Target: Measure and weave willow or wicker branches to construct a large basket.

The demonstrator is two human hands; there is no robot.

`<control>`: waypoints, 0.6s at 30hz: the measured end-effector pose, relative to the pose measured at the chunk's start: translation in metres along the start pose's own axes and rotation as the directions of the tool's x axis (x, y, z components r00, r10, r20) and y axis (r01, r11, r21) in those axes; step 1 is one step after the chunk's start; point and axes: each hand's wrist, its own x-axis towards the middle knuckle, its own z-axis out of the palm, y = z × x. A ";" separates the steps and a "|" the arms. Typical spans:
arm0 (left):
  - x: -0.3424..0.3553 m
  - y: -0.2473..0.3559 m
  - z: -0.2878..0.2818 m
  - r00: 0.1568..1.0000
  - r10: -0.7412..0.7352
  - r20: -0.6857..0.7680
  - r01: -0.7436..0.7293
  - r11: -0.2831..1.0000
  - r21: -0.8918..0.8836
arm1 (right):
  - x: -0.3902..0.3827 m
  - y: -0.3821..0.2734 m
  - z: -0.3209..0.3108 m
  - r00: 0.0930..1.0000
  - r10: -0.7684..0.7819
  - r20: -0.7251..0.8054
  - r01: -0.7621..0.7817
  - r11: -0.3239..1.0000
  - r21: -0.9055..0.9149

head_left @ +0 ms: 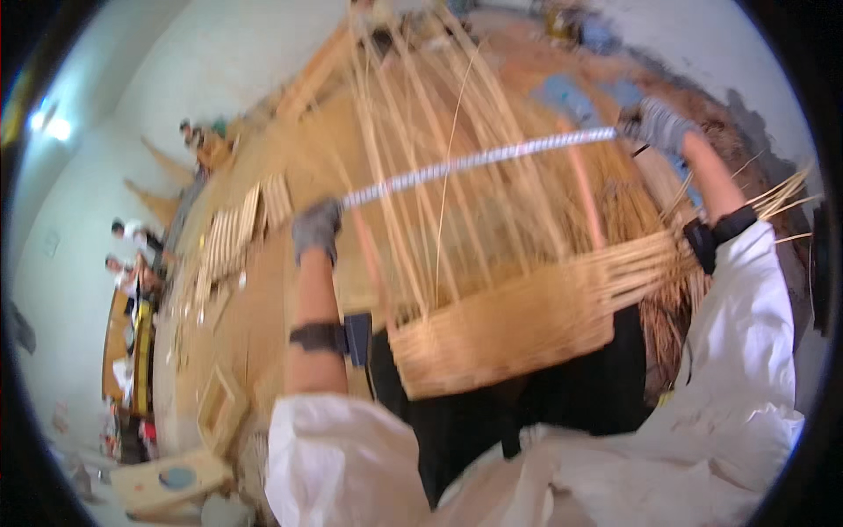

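Observation:
A pale measuring tape [479,162] is stretched between my gray-gloved hands, across the long upright strips of a partly woven basket. My left hand [314,227] is closed on the tape's left end, and my right hand [660,123] grips it higher at the right, where a dark piece is too blurred to make out. The woven tan body of the basket [496,329] rests over my dark-clothed legs, with loose strands [637,268] fanning out to the right.
Slatted wooden panels [228,237] and wooden frames [219,408] lie on the tan floor at left. People [132,237] are near a table [118,342] along the left wall. Bundles of strips [667,316] lie to my right, blue material [566,97] beyond.

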 end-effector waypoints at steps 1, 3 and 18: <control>-0.008 0.007 -0.017 0.985 -0.169 -0.032 0.171 0.949 0.265 | 0.018 -0.004 0.005 0.994 -0.092 -0.051 0.097 0.990 0.106; 0.010 0.006 0.007 0.999 -0.039 -0.001 0.038 0.978 -0.206 | 0.055 0.027 0.028 0.731 -0.386 -0.562 0.341 0.921 -0.189; 0.032 -0.040 0.030 0.903 -0.003 0.431 0.418 0.251 -0.873 | 0.061 -0.032 0.038 0.756 -0.509 -0.413 0.503 0.854 -0.131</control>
